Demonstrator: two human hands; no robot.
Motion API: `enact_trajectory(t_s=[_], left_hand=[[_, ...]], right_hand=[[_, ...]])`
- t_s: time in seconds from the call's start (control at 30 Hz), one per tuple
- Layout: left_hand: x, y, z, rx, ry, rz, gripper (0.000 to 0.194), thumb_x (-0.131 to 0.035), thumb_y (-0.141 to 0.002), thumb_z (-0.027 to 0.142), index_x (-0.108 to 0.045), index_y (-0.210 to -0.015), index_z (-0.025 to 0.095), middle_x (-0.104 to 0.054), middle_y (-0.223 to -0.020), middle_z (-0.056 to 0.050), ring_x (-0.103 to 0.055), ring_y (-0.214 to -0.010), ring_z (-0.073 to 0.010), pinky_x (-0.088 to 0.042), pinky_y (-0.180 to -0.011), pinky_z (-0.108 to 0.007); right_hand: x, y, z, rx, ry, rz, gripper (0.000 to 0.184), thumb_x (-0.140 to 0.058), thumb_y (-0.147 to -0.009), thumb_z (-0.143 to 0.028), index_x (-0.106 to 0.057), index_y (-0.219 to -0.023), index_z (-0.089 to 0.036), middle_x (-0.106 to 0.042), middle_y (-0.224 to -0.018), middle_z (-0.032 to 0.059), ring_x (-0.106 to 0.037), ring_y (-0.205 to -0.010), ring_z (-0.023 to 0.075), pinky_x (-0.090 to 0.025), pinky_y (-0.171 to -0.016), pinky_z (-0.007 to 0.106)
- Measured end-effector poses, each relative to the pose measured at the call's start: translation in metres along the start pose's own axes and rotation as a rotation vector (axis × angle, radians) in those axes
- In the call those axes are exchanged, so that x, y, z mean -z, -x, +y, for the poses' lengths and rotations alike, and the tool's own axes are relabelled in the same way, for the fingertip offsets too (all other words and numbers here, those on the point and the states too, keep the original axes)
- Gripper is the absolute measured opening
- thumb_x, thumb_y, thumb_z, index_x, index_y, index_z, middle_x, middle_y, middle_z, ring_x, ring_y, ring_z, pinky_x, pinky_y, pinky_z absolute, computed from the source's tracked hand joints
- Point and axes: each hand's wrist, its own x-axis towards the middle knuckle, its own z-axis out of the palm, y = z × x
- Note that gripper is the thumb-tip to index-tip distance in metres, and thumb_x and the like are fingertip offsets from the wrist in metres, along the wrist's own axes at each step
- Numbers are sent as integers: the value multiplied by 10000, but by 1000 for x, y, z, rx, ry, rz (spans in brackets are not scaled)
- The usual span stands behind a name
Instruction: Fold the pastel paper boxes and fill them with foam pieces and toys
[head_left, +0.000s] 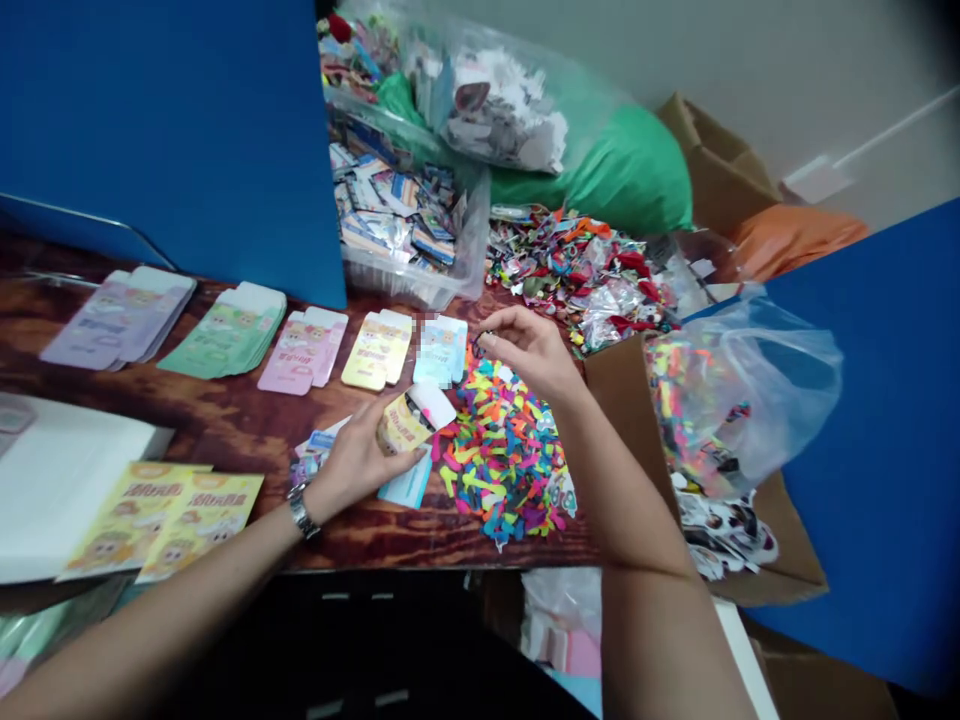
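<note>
Nearest the camera, the right forearm (641, 495) angles across the near edge of the bench (247, 420) to the right hand (536, 352), whose thumb and fingertips pinch a dark item (481, 343) too small to identify. Down and to the left of that item, the left hand (356, 455) clasps a small yellow box (397, 428), thumb on its near side. The box is tilted, its long axis seeming to run from lower left to upper right, so its open end and white flap (436, 402) face the pinched item, near but apart. Just right of the box lies a pile of colourful pieces (499, 455), below the right hand and beside its forearm
</note>
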Motion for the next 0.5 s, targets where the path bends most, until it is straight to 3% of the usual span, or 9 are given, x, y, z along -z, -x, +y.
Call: enact_trajectory(t_s=[0.1, 0.2, 0.37, 0.5], left_hand=[[2, 3, 5, 5, 62, 3, 677, -764, -732, 430, -510, -1315, 197, -647, -1188, -84, -640, -1063, -257, -524, -911, -386], [6, 9, 10, -9, 53, 32, 647, -761, -726, 406, -530, -1288, 181, -640, -1199, -98, -630, -1086, -267, -515, -939, -405], [12, 19, 12, -93, -62, 92, 697, -726, -753, 341, -466, -1378, 174, -592, -1291, -126, -568, -1198, -290, -465, -1025, -443], [16, 23, 9, -129, -90, 144, 693, -720, -757, 325, -465, -1379, 158, -604, -1257, -131, -581, -1165, -283, -481, -1004, -432]], right_hand=[[-36, 28, -31, 56, -47, -152, 163, -667, -867, -313, -631, -968, -190, -670, -935, 26, -644, -805, 129, -523, -703, 240], [-63, 47, -40, 166, 213, -244, 78, -634, -888, -230, -645, -953, -186, -676, -920, 25, -635, -790, 121, -502, -713, 231], [-82, 63, -33, 353, 681, -210, 114, -543, -962, -223, -647, -974, -176, -703, -867, 46, -629, -771, 147, -490, -753, 264], [-87, 73, -34, 485, 802, -171, 188, -491, -982, -202, -679, -984, -193, -707, -1080, 83, -634, -962, 182, -503, -869, 308]])
